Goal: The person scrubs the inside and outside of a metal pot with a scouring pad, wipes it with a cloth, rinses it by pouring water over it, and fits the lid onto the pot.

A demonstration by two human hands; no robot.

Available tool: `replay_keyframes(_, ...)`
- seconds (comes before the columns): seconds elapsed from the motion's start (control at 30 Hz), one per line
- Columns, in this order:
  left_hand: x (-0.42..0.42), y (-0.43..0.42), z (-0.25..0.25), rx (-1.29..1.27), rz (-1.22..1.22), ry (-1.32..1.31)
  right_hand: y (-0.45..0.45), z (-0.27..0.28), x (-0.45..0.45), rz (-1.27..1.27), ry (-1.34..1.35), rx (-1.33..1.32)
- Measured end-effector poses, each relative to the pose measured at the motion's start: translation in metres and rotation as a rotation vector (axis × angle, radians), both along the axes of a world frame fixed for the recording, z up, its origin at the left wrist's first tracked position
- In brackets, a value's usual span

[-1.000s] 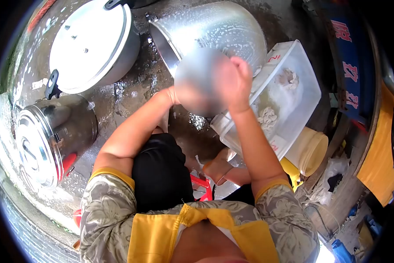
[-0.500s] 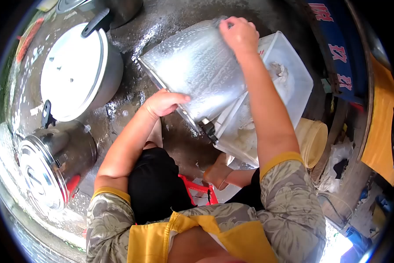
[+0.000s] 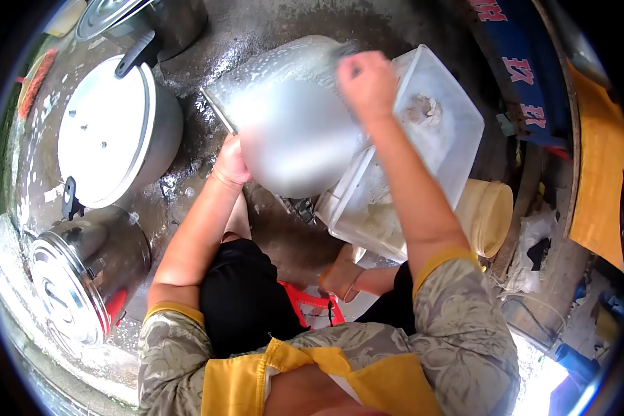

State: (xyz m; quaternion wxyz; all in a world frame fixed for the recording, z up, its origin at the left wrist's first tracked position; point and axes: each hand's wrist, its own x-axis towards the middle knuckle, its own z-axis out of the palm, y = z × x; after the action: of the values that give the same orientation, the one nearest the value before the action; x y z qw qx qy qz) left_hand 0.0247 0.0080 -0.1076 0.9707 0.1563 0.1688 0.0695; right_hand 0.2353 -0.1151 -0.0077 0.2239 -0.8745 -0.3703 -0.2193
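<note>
Between my hands a large silvery metal pot (image 3: 294, 139) lies tilted on its side, streaked with soap suds and partly blurred. My left hand (image 3: 234, 161) grips its edge on the left, with the fingers mostly hidden. On the pot's far right part, my right hand (image 3: 367, 80) is closed on a dark scouring pad (image 3: 346, 50), which shows only partly past the fingers. A black latch (image 3: 303, 208) shows below the pot. Close under my right forearm stands a translucent plastic bin (image 3: 457, 132) with whitish residue inside.
At left are a large lidded pot (image 3: 104, 132) with black handles and a steel lidded canister (image 3: 97, 263). Another dark pot (image 3: 176, 28) stands behind. A cream bucket (image 3: 492, 218) is at right. The floor (image 3: 256, 21) is wet, and a red stool (image 3: 301, 301) is beneath me.
The pot has turned, and its surface now shows blurred. My left hand has shifted left along its edge. My right hand has moved slightly left and down with the scouring pad.
</note>
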Motion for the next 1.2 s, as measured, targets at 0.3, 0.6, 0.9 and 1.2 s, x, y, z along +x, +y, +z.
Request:
replay_keyframes(0.3,-0.003,0.001,0.008,0.159,-0.033,-0.162,-0.018,-0.007,0.011,-0.073,-0.073,0.032)
replay_keyframes(0.6,0.004,-0.013,0.055,-0.108,-0.014,-0.161,0.115,0.013,-0.076,0.556,0.219,-0.426)
replay_keyframes(0.9,-0.003,-0.003,0.026,-0.491,-0.391,-0.777,-0.037,0.019,-0.13,0.806,0.19,-0.281)
replay_keyframes(1.2,-0.003,-0.004,0.064,-0.229,-0.003,-0.002,0.022,0.014,-0.114,0.649,0.067,-0.3)
